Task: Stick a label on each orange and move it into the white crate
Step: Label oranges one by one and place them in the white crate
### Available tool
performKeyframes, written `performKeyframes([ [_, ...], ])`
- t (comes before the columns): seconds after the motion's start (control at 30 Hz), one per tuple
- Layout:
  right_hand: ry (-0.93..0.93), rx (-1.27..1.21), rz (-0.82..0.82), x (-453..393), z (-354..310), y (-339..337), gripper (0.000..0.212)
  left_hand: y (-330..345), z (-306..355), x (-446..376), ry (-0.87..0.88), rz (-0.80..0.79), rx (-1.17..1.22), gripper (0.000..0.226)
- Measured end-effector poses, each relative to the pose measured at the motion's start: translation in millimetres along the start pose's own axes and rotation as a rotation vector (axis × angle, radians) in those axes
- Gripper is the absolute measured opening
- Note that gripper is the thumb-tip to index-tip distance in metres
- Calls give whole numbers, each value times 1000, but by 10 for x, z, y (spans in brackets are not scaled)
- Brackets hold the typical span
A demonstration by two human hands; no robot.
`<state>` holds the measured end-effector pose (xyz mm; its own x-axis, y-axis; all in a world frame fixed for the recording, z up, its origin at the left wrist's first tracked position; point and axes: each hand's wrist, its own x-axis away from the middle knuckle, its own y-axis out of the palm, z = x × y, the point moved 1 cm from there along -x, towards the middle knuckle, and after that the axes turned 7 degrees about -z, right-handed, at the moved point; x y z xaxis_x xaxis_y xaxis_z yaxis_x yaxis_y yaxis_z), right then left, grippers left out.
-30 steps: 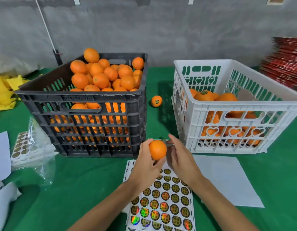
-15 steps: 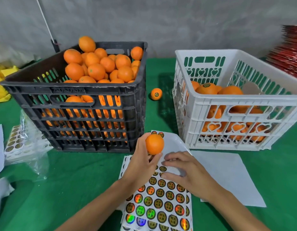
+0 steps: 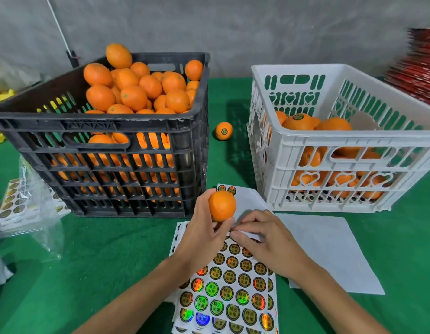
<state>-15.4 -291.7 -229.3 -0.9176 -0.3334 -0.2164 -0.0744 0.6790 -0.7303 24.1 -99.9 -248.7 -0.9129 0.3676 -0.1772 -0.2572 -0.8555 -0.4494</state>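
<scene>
Meanwhile, left hand holds orange; right hand picks at label sheet.

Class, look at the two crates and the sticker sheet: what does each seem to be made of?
Black crate: moulded plastic, matte, judging by its slotted walls.
White crate: moulded plastic, slightly glossy, with heart-shaped cutouts.
Sticker sheet: probably holographic foil labels on white backing paper; they show rainbow glints.

Beside my glossy holographic label sheet lies matt white paper; both crates, black and white, look like moulded plastic on felt-like green bench cloth.
</scene>
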Motion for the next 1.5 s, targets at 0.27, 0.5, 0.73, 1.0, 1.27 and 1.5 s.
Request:
performKeyframes([
  [0.27,-184,284,-26,53,-45,-86,24,-5,8,3,-35,-19,-11,67],
  [0.5,-312,441,-23,49,-151,-140,17,-9,21,0,-37,-22,-43,69],
  [0.73,-148,245,-32,58,-169,-89,19,-16,28,-3,-65,-35,-34,71],
  [1.0,34,-109,-115,29,-65,11,14,-6,10,-6,-71,-31,-39,73],
  [1.27,46,40,-69,26,-59,23,15,-8,17,-10,-74,-31,-49,73],
  [1.5,371,-420,424,-27,-118,-74,15,-18,129,18,-59,-67,-89,72],
])
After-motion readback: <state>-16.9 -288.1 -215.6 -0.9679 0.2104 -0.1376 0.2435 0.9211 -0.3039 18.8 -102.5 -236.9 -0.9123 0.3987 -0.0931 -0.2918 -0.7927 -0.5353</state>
